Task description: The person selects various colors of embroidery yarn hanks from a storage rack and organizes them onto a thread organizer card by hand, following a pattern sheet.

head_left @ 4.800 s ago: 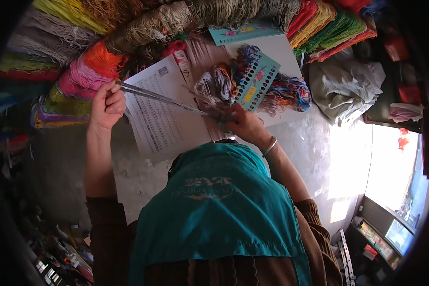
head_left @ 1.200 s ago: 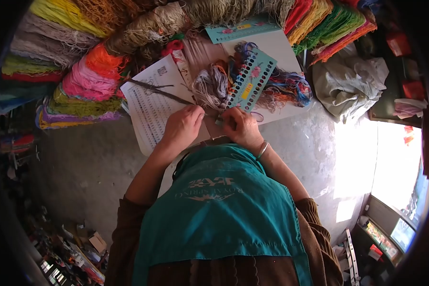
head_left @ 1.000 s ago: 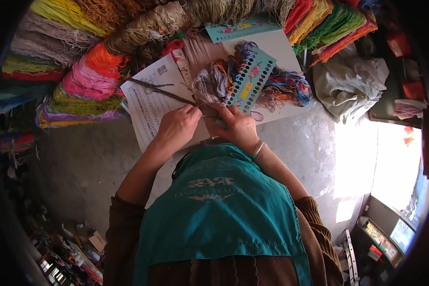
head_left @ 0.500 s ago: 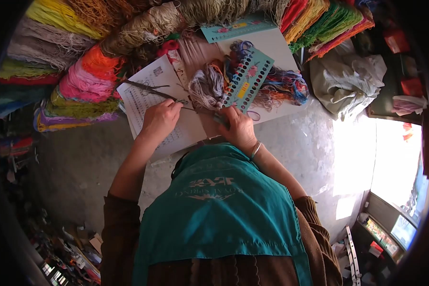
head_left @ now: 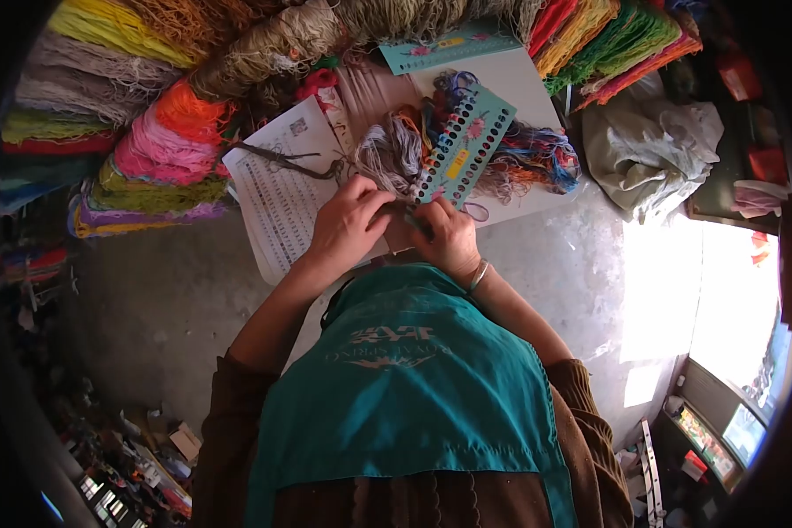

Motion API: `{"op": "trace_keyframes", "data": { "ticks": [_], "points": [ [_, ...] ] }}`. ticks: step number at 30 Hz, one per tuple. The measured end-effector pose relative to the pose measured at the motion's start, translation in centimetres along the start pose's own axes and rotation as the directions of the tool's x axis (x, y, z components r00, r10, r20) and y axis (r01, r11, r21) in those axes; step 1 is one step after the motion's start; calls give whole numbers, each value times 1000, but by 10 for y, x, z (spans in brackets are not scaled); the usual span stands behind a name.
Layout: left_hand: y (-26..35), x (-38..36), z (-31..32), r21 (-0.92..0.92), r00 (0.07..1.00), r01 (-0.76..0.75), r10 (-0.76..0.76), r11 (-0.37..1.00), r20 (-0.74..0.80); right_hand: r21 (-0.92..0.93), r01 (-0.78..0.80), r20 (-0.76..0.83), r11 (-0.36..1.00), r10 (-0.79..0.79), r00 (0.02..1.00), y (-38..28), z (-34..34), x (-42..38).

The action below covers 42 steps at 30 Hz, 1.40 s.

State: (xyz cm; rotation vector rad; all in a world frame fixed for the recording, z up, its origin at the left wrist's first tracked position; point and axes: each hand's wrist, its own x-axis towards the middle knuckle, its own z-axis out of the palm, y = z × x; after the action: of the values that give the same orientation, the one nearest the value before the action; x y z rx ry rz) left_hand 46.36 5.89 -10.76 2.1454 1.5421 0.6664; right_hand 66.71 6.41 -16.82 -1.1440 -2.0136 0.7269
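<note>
My left hand (head_left: 352,222) is closed in a pinch close to the lower end of a teal thread card (head_left: 465,151) with rows of holes. Dark green-grey thread (head_left: 279,160) lies across a printed sheet (head_left: 277,198) and runs towards that hand; its end at the fingertips is hidden. My right hand (head_left: 451,236), with a bangle at the wrist, is closed on the card's bottom end. Grey thread (head_left: 391,157) bunches at the card's left side, and multicoloured thread (head_left: 537,158) spreads out on its right.
Thick hanks of coloured yarn (head_left: 172,145) line the back and left. A second teal card (head_left: 449,48) lies behind on a white board (head_left: 541,92). At the right sits a pale crumpled bag (head_left: 651,154). A teal apron (head_left: 414,378) covers my front.
My left hand has moved right, from over the printed sheet to beside my right hand. The strand that was stretched between the hands no longer shows. My right hand stays at the card's end.
</note>
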Motion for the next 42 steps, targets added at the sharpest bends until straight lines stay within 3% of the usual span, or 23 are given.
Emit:
{"op": "trace_keyframes", "data": {
  "ticks": [4, 8, 13, 17, 19, 21, 23, 24, 27, 29, 32, 33, 35, 36, 38, 39, 40, 41, 42],
  "points": [
    [1, 3, 19, 69, 999, -30, 32, 997, -21, -7, 16, -8, 1000, -16, 1000, 4, 0, -2],
    [-5, 4, 4, 237, 989, -138, 148, 962, -24, -35, 33, 3, 999, -33, 999, 3, 0, -1],
    [-18, 11, -10, 291, 977, -200, 213, 936, -15, -47, 39, 17, 998, -38, 999, 3, -2, -1],
    [-33, 12, -18, 348, 986, -125, 157, 929, -65, -69, 17, 51, 997, -14, 999, 0, -2, -1],
    [-40, 11, -17, 373, 987, 36, 26, 927, -158, -93, 10, 74, 996, -3, 997, -3, -7, 2],
    [-31, 7, -19, 374, 977, 94, -14, 922, -211, 23, -28, 225, 999, 22, 974, -14, -25, 15],
    [-24, -2, -17, 197, 972, 173, -136, 965, -189, -55, 39, 200, 998, -27, 979, -12, -43, 37],
    [-22, -8, -15, 193, 975, 149, -112, 970, -191, -178, 170, 177, 969, -139, 974, -5, -53, 54],
    [-21, -25, -9, 100, 960, 168, -140, 981, -242, -396, 311, 333, 864, -180, 926, 5, -79, 100],
    [-29, -36, -7, 86, 947, 204, -174, 975, -269, -454, 369, 555, 811, -67, 829, 15, -84, 119],
    [-39, -55, -10, 56, 916, 271, -240, 961, -321, -490, 476, 675, 730, -27, 737, 17, -85, 142],
    [-41, -61, -12, 41, 903, 296, -265, 954, -339, -428, 550, 644, 717, -185, 742, 21, -87, 143],
    [-43, -72, -16, 32, 888, 314, -282, 949, -363, -242, 482, 675, 842, -211, 707, 24, -98, 153],
    [-44, -77, -18, 25, 883, 315, -284, 949, -373, -109, 355, 739, 929, -163, 653, 12, -113, 164],
    [-49, -87, -20, 15, 865, 340, -306, 940, -397, 107, 92, 720, 990, -141, 680, 4, -145, 176],
    [-51, -91, -20, 7, 857, 348, -315, 938, -408, 239, -191, 686, 952, -26, 727, 9, -160, 177],
    [-53, -95, -21, 3, 845, 361, -326, 932, -423, 346, -186, 630, 920, -81, 772, 12, -181, 183],
    [-55, -98, -22, 13, 847, 347, -307, 938, -434, 312, -319, 570, 895, 92, 817, 10, -211, 184],
    [-57, -101, -22, 23, 849, 332, -288, 943, -443, 527, -250, 464, 812, -28, 886, 25, -238, 183]
  ]
}}
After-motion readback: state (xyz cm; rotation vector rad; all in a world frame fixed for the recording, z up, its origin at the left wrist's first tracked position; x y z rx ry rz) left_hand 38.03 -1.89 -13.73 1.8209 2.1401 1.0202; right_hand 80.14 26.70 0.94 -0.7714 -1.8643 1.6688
